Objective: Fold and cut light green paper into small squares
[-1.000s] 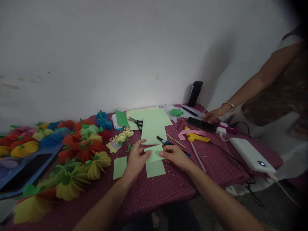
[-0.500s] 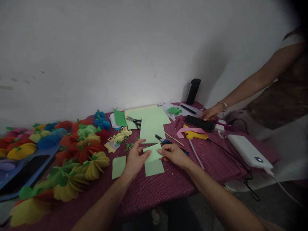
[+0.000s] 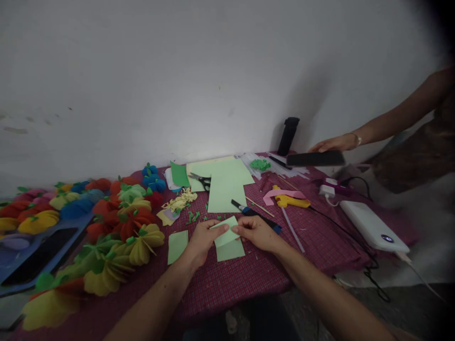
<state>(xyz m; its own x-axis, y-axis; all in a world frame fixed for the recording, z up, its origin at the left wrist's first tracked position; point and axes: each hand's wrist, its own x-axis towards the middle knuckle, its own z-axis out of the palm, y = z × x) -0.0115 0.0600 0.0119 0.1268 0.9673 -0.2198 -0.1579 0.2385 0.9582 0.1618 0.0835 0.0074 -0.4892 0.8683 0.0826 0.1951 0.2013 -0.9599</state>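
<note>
Between my two hands is a small light green paper piece (image 3: pixel 225 235). My left hand (image 3: pixel 205 239) pinches its left side, the thumb lying on top. At its right side the thumb and fingers of my right hand (image 3: pixel 256 232) are closed on the same paper. Right below it, another light green paper square (image 3: pixel 231 252) lies on the cloth, partly covered. A stack of light green squares (image 3: pixel 177 246) rests left of my left wrist. Beyond my hands are a large light green sheet (image 3: pixel 226 192) and a dark cutter knife (image 3: pixel 256 215).
Colourful paper pumpkins (image 3: pixel 135 222) crowd the left side. Black scissors (image 3: pixel 202 181) lie by the sheets. To the right are a yellow glue gun (image 3: pixel 291 201), a white power bank (image 3: pixel 373 227) and a black bottle (image 3: pixel 288 136). Another person's hand (image 3: pixel 336 143) holds a phone (image 3: pixel 315 159).
The other person's hand has lifted the phone off the table, up and to the right. My left thumb has shifted along the paper towards my right hand; both hands still hold it.
</note>
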